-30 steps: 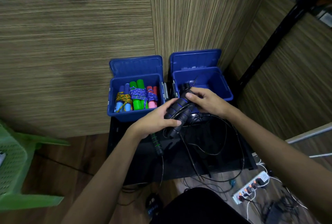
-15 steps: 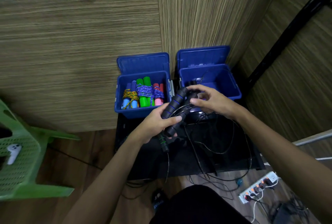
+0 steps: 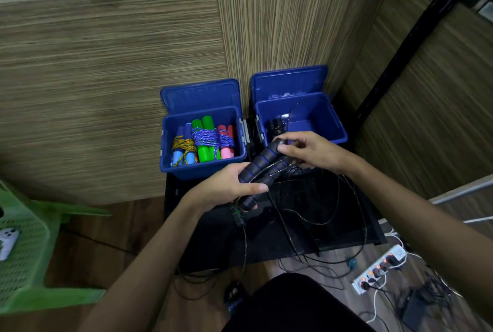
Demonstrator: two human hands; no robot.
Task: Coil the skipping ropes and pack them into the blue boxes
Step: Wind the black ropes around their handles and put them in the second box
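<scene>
From the head view, I see my left hand (image 3: 226, 190) gripping both black handles (image 3: 262, 165) side by side so the cord (image 3: 330, 214) can wrap round them; my right hand (image 3: 309, 151) pinches the cord at their upper end, in front of the right blue box (image 3: 334, 125).

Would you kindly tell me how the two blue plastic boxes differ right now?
The left blue plastic box is filled with coiled ropes with light blue, green and pink handles; the right blue plastic box holds only a black bundle and shows bare floor. A thin black cord arcs over the right one. Both stand open, lids upright.
</scene>
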